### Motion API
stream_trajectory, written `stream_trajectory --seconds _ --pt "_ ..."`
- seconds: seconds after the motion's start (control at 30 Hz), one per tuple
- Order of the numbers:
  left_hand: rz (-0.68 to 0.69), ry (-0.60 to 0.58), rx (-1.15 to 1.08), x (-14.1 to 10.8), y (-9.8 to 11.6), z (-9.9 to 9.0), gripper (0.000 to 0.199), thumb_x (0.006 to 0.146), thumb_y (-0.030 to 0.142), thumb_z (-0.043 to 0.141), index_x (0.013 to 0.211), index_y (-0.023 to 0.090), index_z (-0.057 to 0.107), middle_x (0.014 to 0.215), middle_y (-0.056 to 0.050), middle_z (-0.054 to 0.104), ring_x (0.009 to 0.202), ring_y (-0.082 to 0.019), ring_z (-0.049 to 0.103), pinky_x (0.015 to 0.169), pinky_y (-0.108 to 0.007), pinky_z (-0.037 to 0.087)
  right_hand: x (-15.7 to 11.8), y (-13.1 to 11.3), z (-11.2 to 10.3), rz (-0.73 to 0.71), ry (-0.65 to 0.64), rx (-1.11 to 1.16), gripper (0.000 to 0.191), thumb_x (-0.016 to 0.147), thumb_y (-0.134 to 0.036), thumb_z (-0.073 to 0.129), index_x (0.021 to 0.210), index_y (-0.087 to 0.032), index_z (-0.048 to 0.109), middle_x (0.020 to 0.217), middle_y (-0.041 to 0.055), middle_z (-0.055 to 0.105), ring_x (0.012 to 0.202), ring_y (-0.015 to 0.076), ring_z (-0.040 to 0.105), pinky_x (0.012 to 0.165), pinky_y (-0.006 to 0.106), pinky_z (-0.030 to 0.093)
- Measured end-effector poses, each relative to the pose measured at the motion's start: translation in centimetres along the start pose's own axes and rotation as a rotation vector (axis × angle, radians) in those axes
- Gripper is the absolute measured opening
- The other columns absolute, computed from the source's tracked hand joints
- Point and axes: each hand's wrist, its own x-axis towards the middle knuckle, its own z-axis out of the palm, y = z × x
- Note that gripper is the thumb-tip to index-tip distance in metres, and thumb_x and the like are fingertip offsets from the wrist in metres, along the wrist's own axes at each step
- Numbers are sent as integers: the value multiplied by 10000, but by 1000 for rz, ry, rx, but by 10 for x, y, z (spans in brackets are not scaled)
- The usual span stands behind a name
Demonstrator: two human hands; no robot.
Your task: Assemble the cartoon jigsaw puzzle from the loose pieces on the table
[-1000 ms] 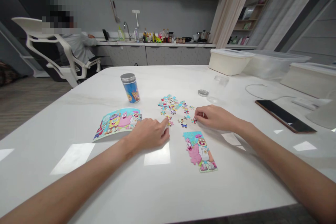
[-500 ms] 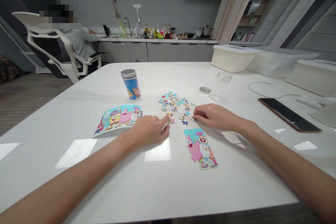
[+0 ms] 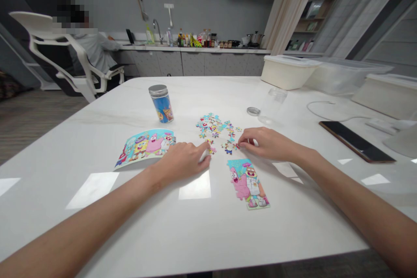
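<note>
Loose jigsaw pieces [image 3: 213, 126] lie in a scattered heap on the white table. My left hand [image 3: 184, 158] rests at the near left of the heap, index fingertip at a few pieces, thumb held apart from it. On the other side, my right hand [image 3: 260, 142] has thumb and index finger pinched at a small puzzle piece [image 3: 236, 146]; the fingers partly hide it. Between my forearms lies a joined puzzle section [image 3: 248, 184] showing a pink starfish and a figure in white. A curved picture sheet [image 3: 143, 147] is left of my left hand, its right edge close to the hand.
A lidded jar [image 3: 161, 103] with a blue picture stands behind the sheet. At right are a clear jar [image 3: 273, 106], a metal lid [image 3: 253, 111], a phone [image 3: 355, 141], a cable and plastic bins [image 3: 288, 73]. A person sits in a chair [image 3: 87, 69] far left.
My right hand has shifted slightly left and its fingers look a little more arched. The left hand stays nearly in place. The whole view has moved a little.
</note>
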Motion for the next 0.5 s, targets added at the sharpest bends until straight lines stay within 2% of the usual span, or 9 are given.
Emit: stream_trajectory --seconds 0.5 --pt "22 13 17 0 0 1 358 951 393 355 1140 228 610 639 -43 664 595 -213 624 551 -288 351 -1 -5 -1 10 -20 39 277 919 -319 470 1004 -223 715 979 61 719 847 196 626 752 327 445"
